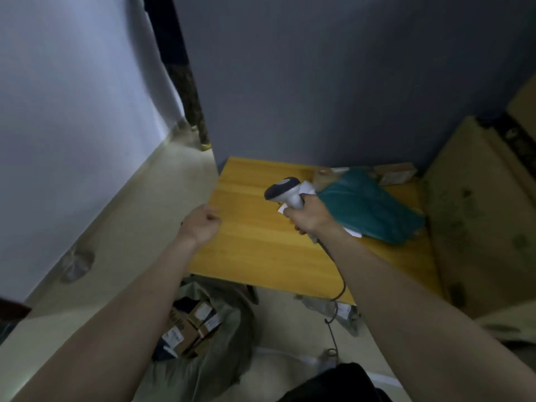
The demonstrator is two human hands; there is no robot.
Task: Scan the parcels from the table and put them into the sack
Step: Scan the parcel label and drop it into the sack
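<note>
My right hand (309, 216) grips a white and dark handheld scanner (285, 192) over the yellow wooden table (252, 236); its cable hangs off the front edge. A teal plastic parcel (368, 207) lies on the table's right side, just beyond that hand, with brown boxes (394, 173) behind it near the wall. My left hand (203, 224) hovers at the table's left edge with fingers curled and nothing in it. Below the table's front left corner, an open grey-green sack (229, 329) stands on the floor with several cardboard parcels (188, 329) inside.
Large cardboard sheets (475, 216) lean at the right of the table. A grey wall stands behind the table. A person's legs (194, 111) show in the gap at the back left. A clear plastic object (77, 265) lies on the floor at left.
</note>
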